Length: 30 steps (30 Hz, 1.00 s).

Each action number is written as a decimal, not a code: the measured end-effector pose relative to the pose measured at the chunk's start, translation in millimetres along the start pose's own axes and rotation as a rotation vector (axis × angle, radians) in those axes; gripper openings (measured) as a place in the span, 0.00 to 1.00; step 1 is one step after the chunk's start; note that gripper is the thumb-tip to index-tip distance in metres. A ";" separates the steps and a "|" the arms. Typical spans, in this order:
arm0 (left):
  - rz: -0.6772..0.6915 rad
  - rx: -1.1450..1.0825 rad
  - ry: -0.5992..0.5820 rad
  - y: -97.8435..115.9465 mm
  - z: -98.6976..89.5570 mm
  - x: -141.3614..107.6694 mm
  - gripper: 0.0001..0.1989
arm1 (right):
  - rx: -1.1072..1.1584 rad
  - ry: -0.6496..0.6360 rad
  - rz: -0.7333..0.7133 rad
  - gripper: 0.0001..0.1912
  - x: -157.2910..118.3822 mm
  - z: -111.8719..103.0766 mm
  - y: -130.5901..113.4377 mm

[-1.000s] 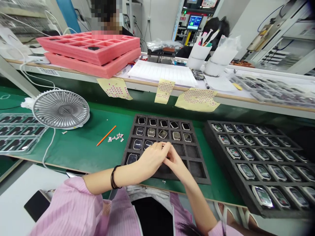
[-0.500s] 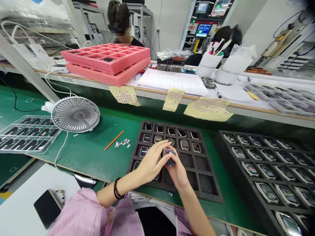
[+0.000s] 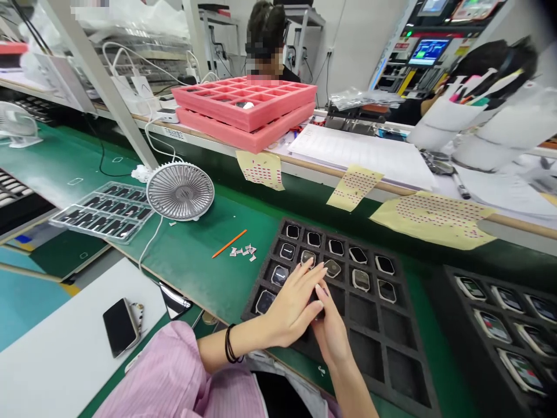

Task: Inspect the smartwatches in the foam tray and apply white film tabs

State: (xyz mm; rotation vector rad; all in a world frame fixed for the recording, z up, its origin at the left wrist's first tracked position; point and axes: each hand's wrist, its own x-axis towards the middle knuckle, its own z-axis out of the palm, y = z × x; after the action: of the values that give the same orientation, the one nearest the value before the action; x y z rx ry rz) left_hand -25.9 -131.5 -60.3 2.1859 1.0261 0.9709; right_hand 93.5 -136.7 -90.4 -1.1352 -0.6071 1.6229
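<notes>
The left hand and right hand are clamped together around a mostly hidden dark object; beneath them lies a foam tray.

One head-worn view looks forward and down over both hands.

Pale wall | grey shelving | lit monitor | green tabletop
</notes>
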 end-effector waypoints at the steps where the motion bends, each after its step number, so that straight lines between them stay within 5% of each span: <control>1: 0.023 -0.033 -0.010 -1.6 -4.3 -0.6 0.26 | 0.006 -0.001 0.005 0.23 -1.3 3.4 -0.6; 4: -0.006 -0.080 0.076 -21.7 -24.4 -3.6 0.23 | 0.085 -0.067 0.042 0.23 -4.2 11.3 -4.3; 7: -0.249 0.138 0.317 -63.2 -51.4 -10.7 0.15 | 0.186 -0.188 0.126 0.23 -4.3 13.4 -10.1; 9: -0.416 0.386 0.277 -92.7 -66.6 -17.1 0.12 | 0.226 -0.227 0.150 0.23 -3.2 13.1 -13.1; 13: -0.512 0.517 0.246 -128.2 -76.5 -26.7 0.09 | 0.257 -0.200 0.154 0.23 -2.1 15.2 -15.2; 23: -0.501 0.626 0.137 -133.3 -68.9 -19.0 0.08 | 0.219 -0.175 0.095 0.23 -3.7 22.0 -13.2; 30: -0.476 0.596 0.183 -118.7 -74.3 -5.9 0.11 | 0.206 -0.144 0.045 0.25 -5.2 22.6 -12.8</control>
State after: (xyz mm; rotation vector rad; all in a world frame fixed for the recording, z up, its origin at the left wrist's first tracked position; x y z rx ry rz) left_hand -137.2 -56.9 -101.6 2.1332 2.0190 0.7035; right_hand 79.3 -133.8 -68.3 -0.8926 -0.4964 1.7728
